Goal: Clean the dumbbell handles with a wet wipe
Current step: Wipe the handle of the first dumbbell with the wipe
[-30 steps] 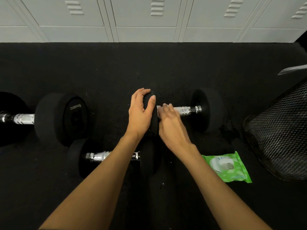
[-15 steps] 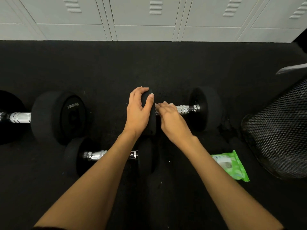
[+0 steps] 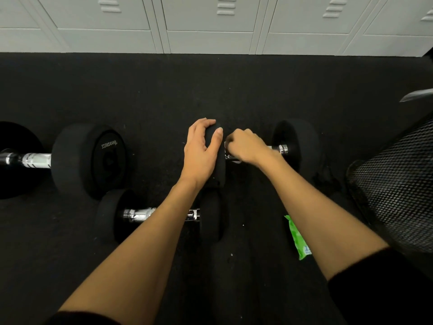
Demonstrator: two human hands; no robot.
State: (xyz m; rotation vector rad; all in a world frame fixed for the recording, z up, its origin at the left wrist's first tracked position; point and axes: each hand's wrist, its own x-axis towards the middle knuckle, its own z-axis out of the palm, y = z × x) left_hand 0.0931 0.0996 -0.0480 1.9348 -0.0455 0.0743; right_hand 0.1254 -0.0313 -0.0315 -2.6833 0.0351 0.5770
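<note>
A black dumbbell (image 3: 297,144) with a chrome handle lies across the middle of the floor. My left hand (image 3: 201,151) grips its left weight head from above. My right hand (image 3: 246,146) is curled over the chrome handle, and a bit of white wet wipe (image 3: 234,159) shows under the fingers. Most of the handle is hidden by that hand; only its right end (image 3: 282,148) shows. A second small dumbbell (image 3: 138,214) lies nearer me, partly under my left forearm. A larger dumbbell (image 3: 89,160) rests at the left.
A green wet wipe pack (image 3: 298,240) lies on the black floor beside my right forearm. A black mesh bin (image 3: 398,184) stands at the right. Grey lockers (image 3: 210,24) line the far wall.
My right hand has turned over the handle, from lying flat on it to curling around it, and the forearm now covers most of the green pack. The left hand stays on the weight head.
</note>
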